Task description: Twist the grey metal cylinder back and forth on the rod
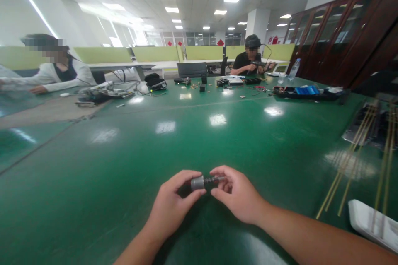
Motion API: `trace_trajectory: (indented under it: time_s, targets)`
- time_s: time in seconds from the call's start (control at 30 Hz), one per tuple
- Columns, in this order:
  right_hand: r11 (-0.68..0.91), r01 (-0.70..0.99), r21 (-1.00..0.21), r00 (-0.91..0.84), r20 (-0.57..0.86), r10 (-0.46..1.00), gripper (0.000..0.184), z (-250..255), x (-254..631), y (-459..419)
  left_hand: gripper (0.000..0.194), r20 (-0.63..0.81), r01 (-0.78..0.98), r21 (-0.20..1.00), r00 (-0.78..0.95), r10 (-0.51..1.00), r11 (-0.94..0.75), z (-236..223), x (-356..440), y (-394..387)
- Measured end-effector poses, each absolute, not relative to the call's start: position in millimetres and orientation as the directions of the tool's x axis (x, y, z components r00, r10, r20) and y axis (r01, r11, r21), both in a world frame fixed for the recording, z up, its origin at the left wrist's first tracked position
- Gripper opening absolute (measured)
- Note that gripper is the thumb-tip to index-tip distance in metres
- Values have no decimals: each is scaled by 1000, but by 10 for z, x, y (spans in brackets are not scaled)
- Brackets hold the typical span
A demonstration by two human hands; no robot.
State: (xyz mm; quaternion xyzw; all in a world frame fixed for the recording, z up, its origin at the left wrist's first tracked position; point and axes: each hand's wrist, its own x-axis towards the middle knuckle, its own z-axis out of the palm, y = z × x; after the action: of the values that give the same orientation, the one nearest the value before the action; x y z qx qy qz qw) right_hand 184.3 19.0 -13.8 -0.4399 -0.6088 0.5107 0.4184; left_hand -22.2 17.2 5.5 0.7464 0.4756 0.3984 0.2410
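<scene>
My left hand (175,198) grips a grey metal cylinder (197,182), its thumb below and its fingers over the top. From the cylinder's right end sticks out a thin shaft with what looks like a coil spring (211,180) round it. The shaft points into my right hand (238,192). There the thumb and forefinger stand apart, one on each side of the shaft, and the other fingers curl behind its tip. Whether those fingers touch the tip, I cannot tell. Both hands are just above the green table (139,145). The cylinder's left end is hidden in my left hand.
Long thin rods (345,165) lie on the right, near a white tray (373,223). A black case with blue items (306,91) and a bottle (294,70) stand farther back. Co-workers sit at the far side (241,62) and the left (74,74), among tools and cables.
</scene>
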Motion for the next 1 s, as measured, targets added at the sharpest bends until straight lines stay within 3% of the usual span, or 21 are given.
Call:
trace_trajectory:
  time_s: [0.5, 1.0]
  targets:
    - [145, 139, -980, -254, 106, 961, 13, 3, 1859, 135, 24, 432, 464, 709, 309, 847, -531, 72, -150, 108]
    - [161, 188, -969, -251, 111, 962, 11, 15, 1881, 171, 26, 498, 487, 651, 305, 812, -582, 55, -123, 84]
